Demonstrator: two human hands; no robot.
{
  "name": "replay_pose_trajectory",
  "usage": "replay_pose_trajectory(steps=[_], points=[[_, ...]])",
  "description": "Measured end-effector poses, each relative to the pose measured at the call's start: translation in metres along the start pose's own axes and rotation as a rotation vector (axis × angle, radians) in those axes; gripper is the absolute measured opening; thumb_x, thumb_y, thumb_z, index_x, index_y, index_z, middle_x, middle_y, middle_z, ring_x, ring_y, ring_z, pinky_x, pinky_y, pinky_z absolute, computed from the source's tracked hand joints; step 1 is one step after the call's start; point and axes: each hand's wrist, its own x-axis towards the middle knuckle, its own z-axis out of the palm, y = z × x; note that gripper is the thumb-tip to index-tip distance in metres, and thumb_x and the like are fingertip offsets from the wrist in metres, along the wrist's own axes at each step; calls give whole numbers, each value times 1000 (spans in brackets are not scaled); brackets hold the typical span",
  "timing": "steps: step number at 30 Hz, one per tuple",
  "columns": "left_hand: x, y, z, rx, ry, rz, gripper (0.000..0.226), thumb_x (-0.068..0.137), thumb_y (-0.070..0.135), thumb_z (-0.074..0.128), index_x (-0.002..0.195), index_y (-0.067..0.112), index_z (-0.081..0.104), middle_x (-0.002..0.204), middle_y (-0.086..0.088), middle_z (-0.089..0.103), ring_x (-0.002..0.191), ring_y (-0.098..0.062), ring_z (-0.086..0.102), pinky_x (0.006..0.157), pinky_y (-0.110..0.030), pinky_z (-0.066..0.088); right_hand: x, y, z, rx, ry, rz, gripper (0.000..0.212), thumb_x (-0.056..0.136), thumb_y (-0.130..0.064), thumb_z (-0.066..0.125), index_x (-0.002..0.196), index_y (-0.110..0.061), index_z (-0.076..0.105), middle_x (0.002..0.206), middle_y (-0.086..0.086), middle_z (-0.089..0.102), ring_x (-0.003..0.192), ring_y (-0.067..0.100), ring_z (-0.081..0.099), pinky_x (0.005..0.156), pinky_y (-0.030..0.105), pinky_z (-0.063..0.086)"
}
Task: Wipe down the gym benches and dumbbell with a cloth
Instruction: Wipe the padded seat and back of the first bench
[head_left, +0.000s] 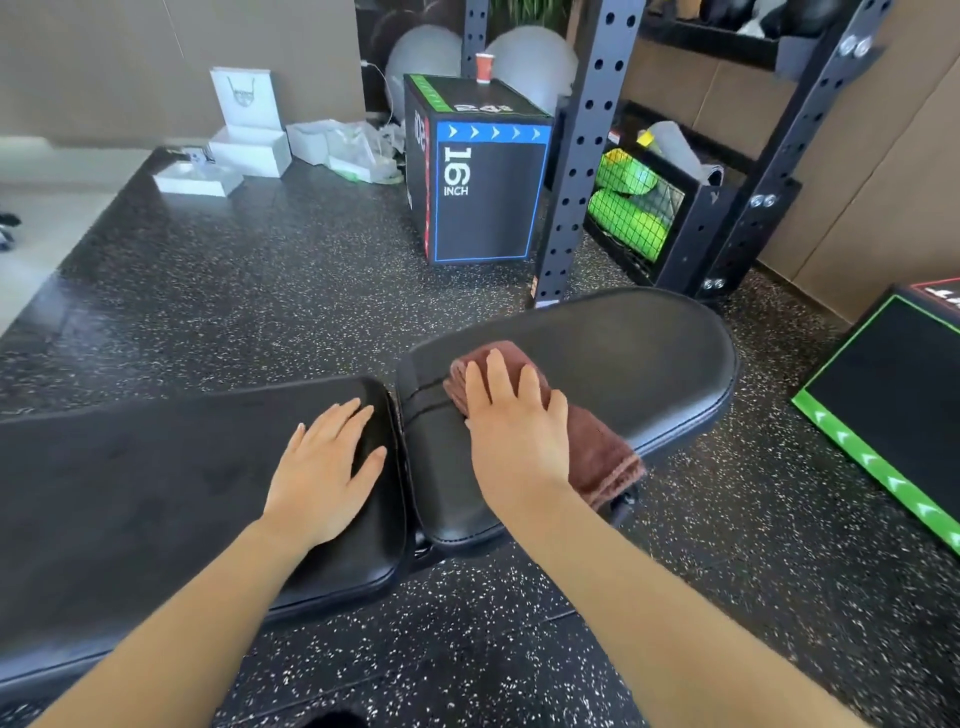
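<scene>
A black padded gym bench fills the middle of the view in two parts: a long back pad (130, 483) on the left and a rounded seat pad (634, 353) on the right. A folded brown cloth (597, 452) lies across the seat pad near the gap between the pads. My right hand (514, 415) presses flat on the cloth with fingers straight. My left hand (327, 467) rests flat on the end of the back pad, fingers spread, holding nothing. No dumbbell is in view.
A black plyo box marked 16 INCH (483, 182) stands behind the bench with an orange cup (483, 67) on top. A black rack upright (582, 156) rises beside it. Another plyo box with green edging (893, 415) sits at right. White boxes (249, 145) lie on the speckled floor.
</scene>
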Motion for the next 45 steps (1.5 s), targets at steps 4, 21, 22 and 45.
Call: replay_pose_trajectory(steps=[4,21,22,45], points=[[4,-3,3,0,35,-7,59,94,47,35,146,20,27,155,5,24,143,-13,16,117,-37,11,37,-4,0,-14,-31,2,54,99,-23,37,148,-17,14,157,7,10,138,37,19,103,55,26],[3,-7,3,-97,86,-21,51,96,40,37,143,20,36,152,6,31,141,-12,21,117,-34,12,67,-42,6,-33,-125,-69,52,99,-23,36,147,-20,15,157,4,9,139,36,15,103,56,25],[2,-6,3,-105,91,-21,51,96,39,38,143,19,36,151,5,32,141,-13,22,117,-34,12,67,-43,6,-35,-130,-69,52,100,-22,36,147,-19,14,158,5,8,139,37,16,104,56,24],[5,-10,0,-118,94,-11,49,95,33,41,141,14,39,151,-1,31,141,-19,22,117,-36,14,94,20,-10,-53,-43,205,45,97,-25,41,140,-22,28,150,4,24,130,34,30,98,53,32]])
